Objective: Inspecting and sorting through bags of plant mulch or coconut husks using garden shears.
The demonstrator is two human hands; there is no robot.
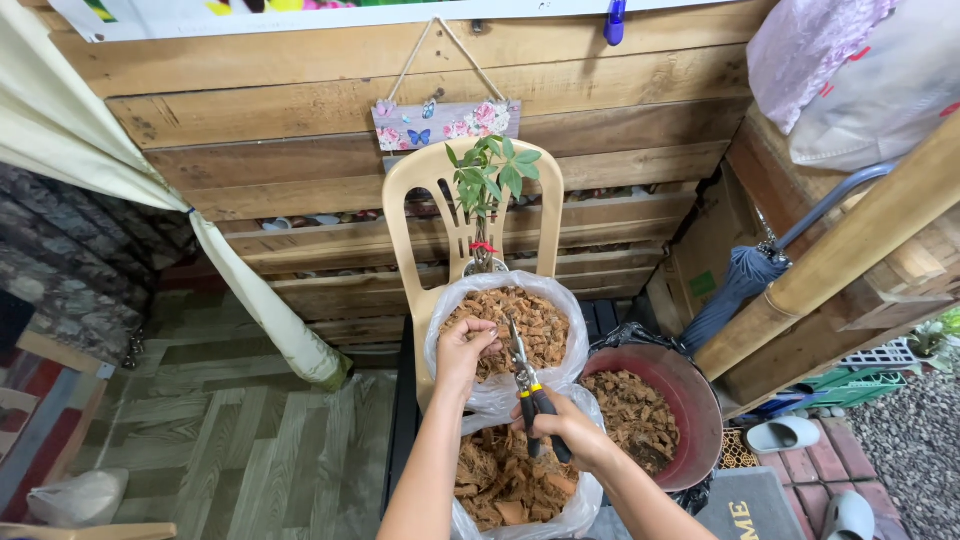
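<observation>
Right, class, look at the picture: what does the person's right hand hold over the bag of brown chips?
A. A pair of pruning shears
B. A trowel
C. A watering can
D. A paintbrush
A: the right hand grips black-handled pruning shears, blades pointing up over the clear plastic bag of brown chips, while the left hand reaches into that bag.

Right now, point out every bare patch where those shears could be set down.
Bare patches: the grey plank floor left of the beige plastic chair, up to the cream curtain; the grey doormat beside the red bucket of brown chips. Crowded: the chair seat, filled by the clear bag of brown chips under both hands.
</observation>
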